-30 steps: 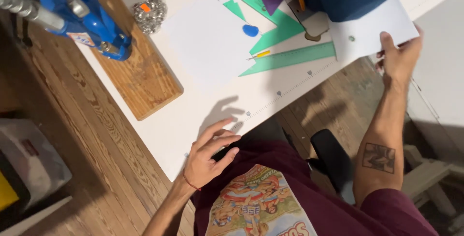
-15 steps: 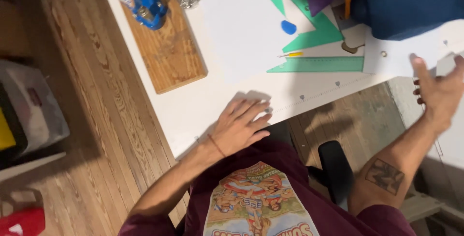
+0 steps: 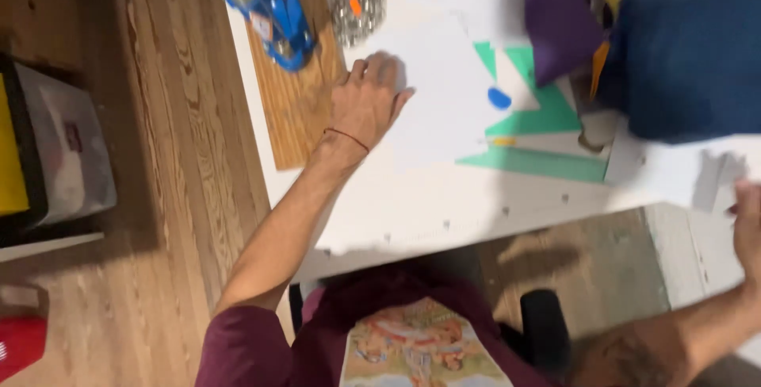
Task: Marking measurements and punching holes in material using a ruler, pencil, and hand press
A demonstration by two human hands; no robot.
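Flat and spread, the left hand rests palm-down on the upper left corner of a white paper sheet, fingers open and closed on nothing. That sheet lies on the white table, just beside a wooden board that carries a blue press tool, with a small heap of metal snaps near its top edge. Its right side overlaps green pattern pieces and touches a blue chalk piece.

Paper like this is judged light, thin and floppy, quick to slide on the smooth tabletop and easy to crease; a flat palm or a pinch at a free corner suits it best.

At the frame's right edge, only part of the right hand shows, blurred, so its grip cannot be told. Purple cloth and dark blue cloth lie beyond.
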